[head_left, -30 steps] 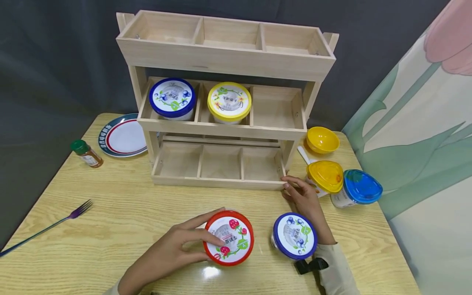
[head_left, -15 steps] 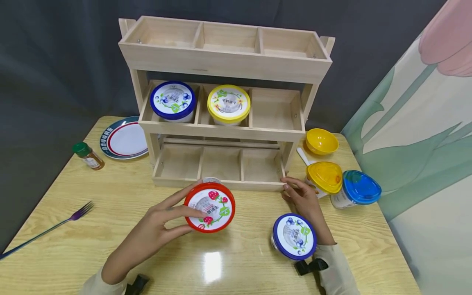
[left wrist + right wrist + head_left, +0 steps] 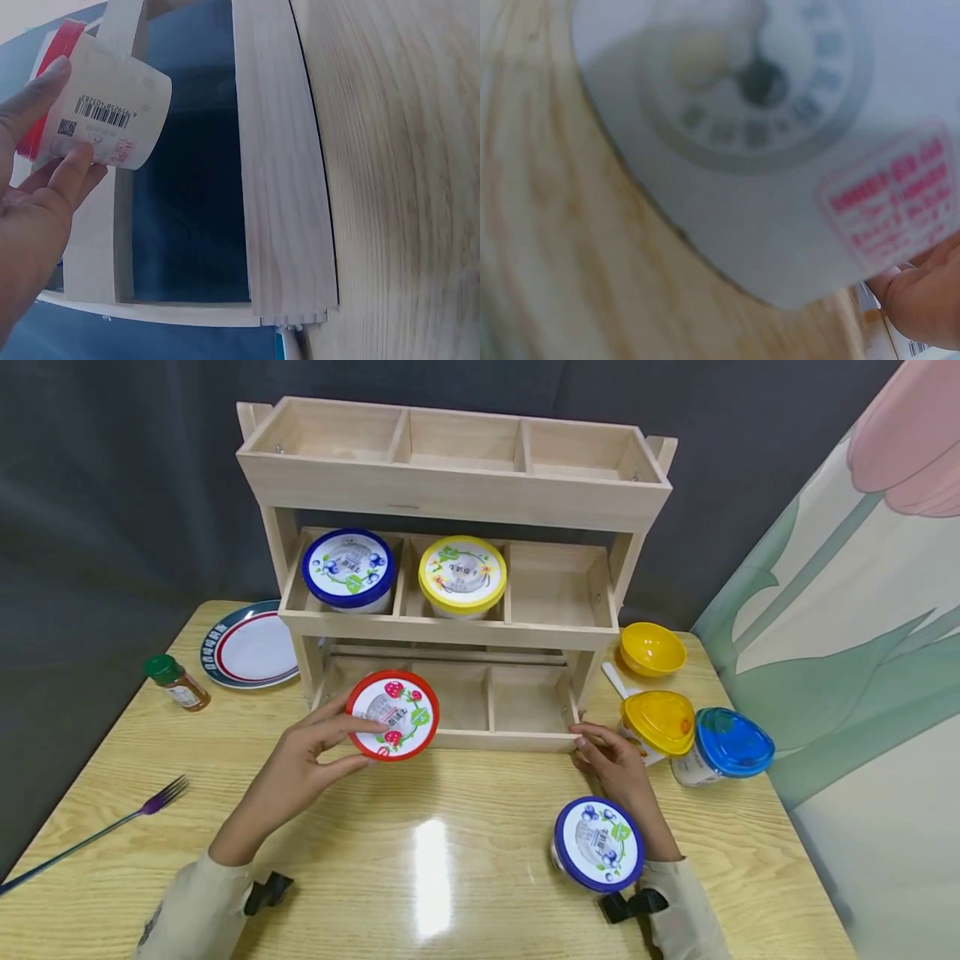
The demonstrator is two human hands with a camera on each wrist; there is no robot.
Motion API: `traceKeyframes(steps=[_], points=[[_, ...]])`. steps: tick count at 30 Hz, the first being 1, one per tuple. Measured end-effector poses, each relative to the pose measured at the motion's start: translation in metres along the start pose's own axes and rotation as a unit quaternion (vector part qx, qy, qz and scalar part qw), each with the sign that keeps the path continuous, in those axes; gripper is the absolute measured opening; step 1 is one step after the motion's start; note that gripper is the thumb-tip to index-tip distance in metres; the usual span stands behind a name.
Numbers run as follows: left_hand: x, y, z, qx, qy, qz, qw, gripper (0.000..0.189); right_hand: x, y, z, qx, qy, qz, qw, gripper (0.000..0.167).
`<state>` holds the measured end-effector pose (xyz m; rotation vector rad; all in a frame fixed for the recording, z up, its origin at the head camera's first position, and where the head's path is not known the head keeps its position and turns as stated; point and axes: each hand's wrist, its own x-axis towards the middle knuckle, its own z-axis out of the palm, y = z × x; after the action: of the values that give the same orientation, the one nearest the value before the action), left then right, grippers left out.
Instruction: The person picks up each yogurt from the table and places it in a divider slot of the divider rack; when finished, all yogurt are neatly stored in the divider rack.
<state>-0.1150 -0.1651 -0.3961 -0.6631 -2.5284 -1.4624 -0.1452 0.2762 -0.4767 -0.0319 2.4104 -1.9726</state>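
Note:
My left hand [image 3: 296, 774] grips a red-lidded tub [image 3: 405, 727] with strawberries on its lid, thumb and fingers round its side. In the head view the tub overlaps the left part of the bottom tier of a wooden rack [image 3: 450, 487]. Its white side with a barcode [image 3: 103, 112] faces the left wrist view. My right hand [image 3: 617, 770] holds the bottom tier's right front corner between thumb and forefinger. Close to the right wrist stands a blue-lidded tub [image 3: 600, 845], whose white side [image 3: 727, 195] fills most of the right wrist view.
Another blue-lidded tub [image 3: 349, 568] and a yellow-lidded tub [image 3: 462, 575] sit in the middle tier. At right are a yellow bowl [image 3: 653, 649], a yellow-topped container [image 3: 658, 722] and a blue-topped one [image 3: 733, 742]. A plate [image 3: 258, 647], spice jar [image 3: 177, 682] and fork [image 3: 112, 822] lie left.
My left hand has carried the red-lidded tub forward and left, from the table's middle to the bottom tier's left part. My right hand has stayed at the corner.

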Motion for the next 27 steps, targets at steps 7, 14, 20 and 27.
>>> traceKeyframes(steps=[7, 14, 20, 27], points=[[0.009, -0.014, -0.010, 0.016, 0.016, -0.018, 0.9996, 0.040, -0.001, -0.003, 0.000, 0.001, 0.001, 0.000, 1.0000, 0.034], [0.016, -0.031, -0.017, -0.046, 0.031, -0.084, 0.9949, 0.042, 0.000, 0.000, 0.001, -0.001, -0.001, 0.002, 1.0000, 0.034], [0.019, -0.042, -0.016, -0.094, 0.047, -0.100, 0.9894, 0.043, 0.001, 0.001, 0.001, -0.001, 0.000, 0.005, 1.0000, 0.033], [0.022, -0.050, -0.015, -0.086, 0.027, -0.135, 0.9867, 0.044, 0.000, -0.002, 0.002, 0.003, 0.005, 0.003, 1.0000, 0.033]])
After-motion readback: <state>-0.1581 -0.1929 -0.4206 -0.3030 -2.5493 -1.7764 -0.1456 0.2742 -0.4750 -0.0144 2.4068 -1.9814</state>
